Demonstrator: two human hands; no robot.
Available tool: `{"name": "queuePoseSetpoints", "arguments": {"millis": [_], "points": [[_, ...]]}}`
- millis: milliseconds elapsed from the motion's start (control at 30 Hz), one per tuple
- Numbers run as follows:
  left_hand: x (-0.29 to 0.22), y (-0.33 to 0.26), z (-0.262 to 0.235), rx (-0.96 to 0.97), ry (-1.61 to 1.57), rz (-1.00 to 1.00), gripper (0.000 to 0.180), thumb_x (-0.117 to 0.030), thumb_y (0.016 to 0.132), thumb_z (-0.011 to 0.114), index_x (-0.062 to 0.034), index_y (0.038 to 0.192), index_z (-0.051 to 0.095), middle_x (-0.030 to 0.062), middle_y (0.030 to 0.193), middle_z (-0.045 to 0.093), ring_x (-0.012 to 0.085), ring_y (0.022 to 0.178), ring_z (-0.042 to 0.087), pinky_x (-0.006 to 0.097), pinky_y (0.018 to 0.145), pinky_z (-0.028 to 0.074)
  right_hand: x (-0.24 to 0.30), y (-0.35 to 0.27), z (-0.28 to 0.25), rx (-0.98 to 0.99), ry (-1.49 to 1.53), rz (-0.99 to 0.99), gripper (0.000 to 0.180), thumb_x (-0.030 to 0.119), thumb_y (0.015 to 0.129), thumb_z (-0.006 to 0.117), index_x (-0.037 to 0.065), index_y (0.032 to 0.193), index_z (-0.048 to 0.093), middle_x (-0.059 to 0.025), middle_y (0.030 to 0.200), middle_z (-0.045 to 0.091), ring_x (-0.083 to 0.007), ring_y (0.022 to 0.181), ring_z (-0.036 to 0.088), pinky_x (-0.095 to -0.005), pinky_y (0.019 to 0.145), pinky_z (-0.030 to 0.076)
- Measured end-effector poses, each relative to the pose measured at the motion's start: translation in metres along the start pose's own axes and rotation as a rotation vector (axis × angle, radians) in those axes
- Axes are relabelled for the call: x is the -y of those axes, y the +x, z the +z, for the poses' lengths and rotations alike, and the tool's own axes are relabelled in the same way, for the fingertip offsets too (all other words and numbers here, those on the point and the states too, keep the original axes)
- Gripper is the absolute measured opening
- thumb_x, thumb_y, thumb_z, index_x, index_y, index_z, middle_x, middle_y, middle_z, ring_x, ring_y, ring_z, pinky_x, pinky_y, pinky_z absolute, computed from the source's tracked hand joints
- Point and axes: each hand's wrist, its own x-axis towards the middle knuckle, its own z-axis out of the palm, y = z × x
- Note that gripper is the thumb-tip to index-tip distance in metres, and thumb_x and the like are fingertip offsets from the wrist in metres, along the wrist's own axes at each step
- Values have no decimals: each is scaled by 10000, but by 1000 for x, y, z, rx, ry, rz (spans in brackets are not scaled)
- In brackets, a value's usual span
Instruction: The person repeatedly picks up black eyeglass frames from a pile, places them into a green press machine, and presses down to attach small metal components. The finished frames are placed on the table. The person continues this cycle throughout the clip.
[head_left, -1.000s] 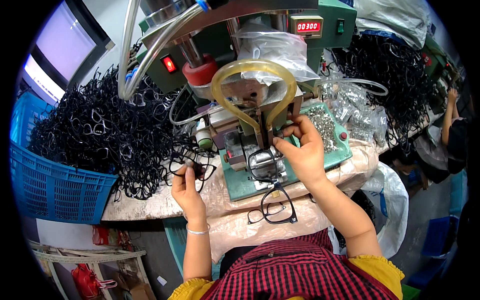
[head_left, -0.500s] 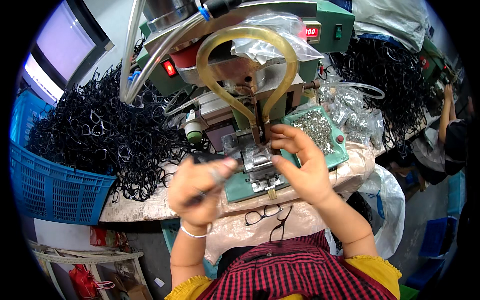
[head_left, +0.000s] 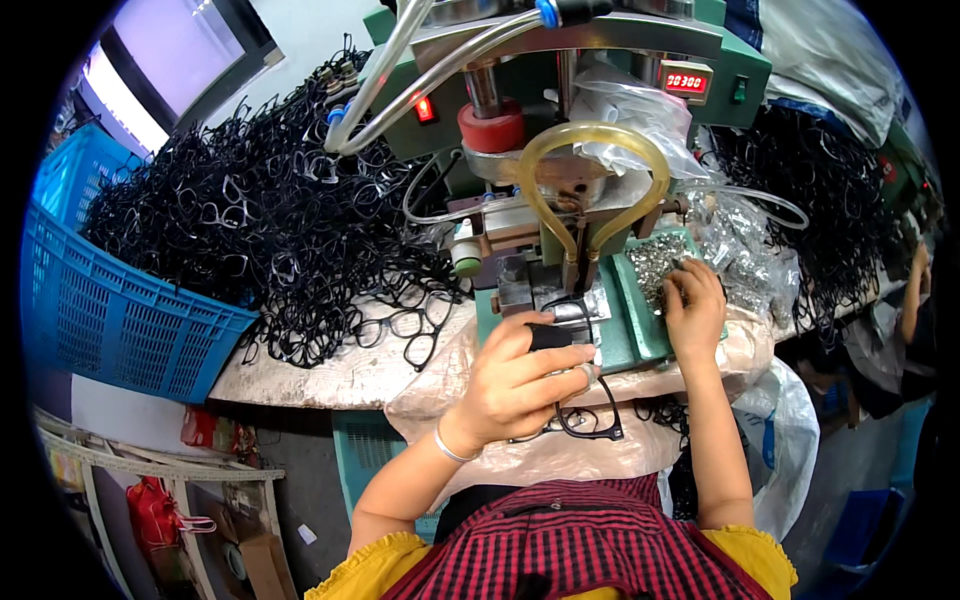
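Observation:
My left hand (head_left: 522, 384) is closed around a black eyeglass frame (head_left: 608, 428) just in front of the press's metal fixture (head_left: 518, 284). One lens rim hangs below my fingers, and a slim temple reaches up toward the fixture. A dark block-like piece (head_left: 548, 338) shows beside my forefinger; whether I hold it too I cannot tell. At the green tray (head_left: 655, 345), my right hand (head_left: 695, 312) has its fingers bent down among small shiny metal parts (head_left: 650, 265). What lies between those fingertips is too small to make out.
The green press has a looped yellowish tube (head_left: 596, 132) and a red-lit display (head_left: 685, 82). Black eyeglass frames are heaped (head_left: 290, 220) on the left by a blue basket (head_left: 130, 310). Clear bags (head_left: 740, 240) lie right of the tray. Another person's arm (head_left: 912, 290) shows far right.
The view has shifted. My right hand has gone from the fixture to the tray of metal parts. My left hand, blurred before, now holds an eyeglass frame in front of the fixture.

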Motion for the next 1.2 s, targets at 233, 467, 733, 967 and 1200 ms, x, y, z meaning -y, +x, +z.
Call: {"name": "queuePoseSetpoints", "arguments": {"millis": [233,467,733,967,1200], "points": [[-39,-49,-34,-306,606,-302,209,45,804,692,-53,989,703,116,1034,716,259,889,660,399,886,504,-5,-9,-12,-60,189,88,96,65,847,712,39,937,736,-110,922,720,-282,850,668,-357,798,515],[60,-73,-63,189,609,-647,209,-119,781,773,-34,940,668,123,945,653,330,875,601,416,766,480,34,16,-12,19,459,219,112,50,854,694,28,956,735,-105,922,720,-225,843,675,-321,791,519],[110,-143,-9,344,898,-891,157,-99,835,625,-82,987,660,178,1019,575,388,958,573,495,780,476,2,-13,-12,7,290,212,153,32,877,675,-2,1023,707,-93,971,716,-195,913,669,-295,880,506],[79,-120,-59,-218,383,-1055,206,-117,1019,531,19,1138,629,129,942,684,226,643,569,332,607,451,-15,-48,-74,-12,172,200,133,15,791,694,29,920,724,-111,900,699,-270,866,647,-352,827,483],[55,-70,-29,-616,-632,-1153,121,-201,1011,605,-115,1001,520,-41,752,518,39,599,412,215,503,339,94,17,-40,128,733,12,294,10,761,715,8,1053,677,-86,934,689,-203,871,648,-326,824,492]]}}
